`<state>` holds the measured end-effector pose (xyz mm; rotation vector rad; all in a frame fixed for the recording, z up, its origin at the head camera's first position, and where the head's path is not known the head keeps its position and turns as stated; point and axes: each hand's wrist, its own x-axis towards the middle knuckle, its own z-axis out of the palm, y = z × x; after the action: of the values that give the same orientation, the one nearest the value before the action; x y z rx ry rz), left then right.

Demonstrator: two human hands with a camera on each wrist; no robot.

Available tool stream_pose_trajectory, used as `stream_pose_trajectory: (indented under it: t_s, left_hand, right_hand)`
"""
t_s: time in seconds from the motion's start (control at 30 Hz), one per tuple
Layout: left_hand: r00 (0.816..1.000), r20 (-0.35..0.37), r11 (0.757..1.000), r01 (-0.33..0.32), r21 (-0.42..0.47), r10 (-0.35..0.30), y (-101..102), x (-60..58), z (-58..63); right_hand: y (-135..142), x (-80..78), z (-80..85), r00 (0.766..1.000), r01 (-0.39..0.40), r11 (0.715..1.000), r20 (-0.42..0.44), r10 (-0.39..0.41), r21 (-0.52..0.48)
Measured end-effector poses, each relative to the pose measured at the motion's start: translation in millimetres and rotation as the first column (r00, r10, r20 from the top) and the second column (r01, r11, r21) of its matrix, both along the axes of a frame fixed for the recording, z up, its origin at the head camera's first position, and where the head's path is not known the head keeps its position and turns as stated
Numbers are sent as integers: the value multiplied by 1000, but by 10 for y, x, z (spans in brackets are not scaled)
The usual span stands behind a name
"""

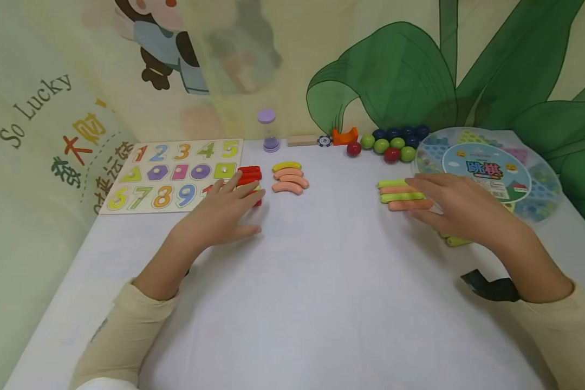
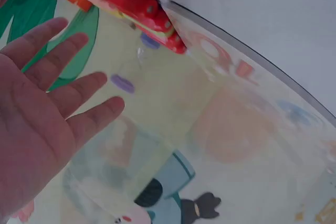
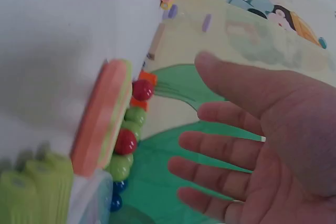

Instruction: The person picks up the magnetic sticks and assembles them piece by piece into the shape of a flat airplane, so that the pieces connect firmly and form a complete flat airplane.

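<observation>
The right hand is spread wide, its thumb held well away from the fingers and nothing in its grasp; in the head view its fingertips overlap the right ends of 4 toy sticks, 2 green and 2 orange, laid side by side on the worktop. Those sticks lie just to the left of the right hand, their long axes running left to right, so its fingers point roughly along them, and a gap shows between fingers and sticks in the right wrist view. The right hand is much nearer to them than the left. More green sticks show partly beneath the right hand, and the round checkers box lies just beyond it. The left hand is also spread wide and holds nothing; the red toy pieces lie ahead of its fingers, partly covered by them in the head view, so their count is unclear, while the left wrist view shows them apart from the fingertips. Just right of these pieces are 3 curved pink pieces and 1 yellow piece; the number puzzle board lies to the left.
</observation>
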<state>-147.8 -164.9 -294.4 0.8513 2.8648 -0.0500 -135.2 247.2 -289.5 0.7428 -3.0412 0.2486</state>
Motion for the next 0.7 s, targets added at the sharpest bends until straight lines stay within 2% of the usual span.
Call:
stream_pose_trajectory:
  t_s: [0.13,0.23,0.4,0.57,0.7]
  left_hand:
    - [997,0,997,72,-27,-72,168,-148,-36]
    - [996,10,995,86,-48,-86,303,-237,-51]
    - [994,22,993,107,-50,-106,478,-372,-121]
    - [994,60,995,90,-48,-87,560,-425,-174]
    - [995,71,997,69,-45,-66,603,-398,-160]
  right_hand:
    - [-206,-137,-48,999,-40,999,-16,40,-23]
    - [-433,-242,-77,992,-117,993,-45,116,0]
    - [-884,-438,-131,979,-200,980,-25,200,24]
    - [-1252,-657,-247,967,-254,967,-14,254,33]
    - [-1473,-792,-346,963,-270,963,0,270,10]
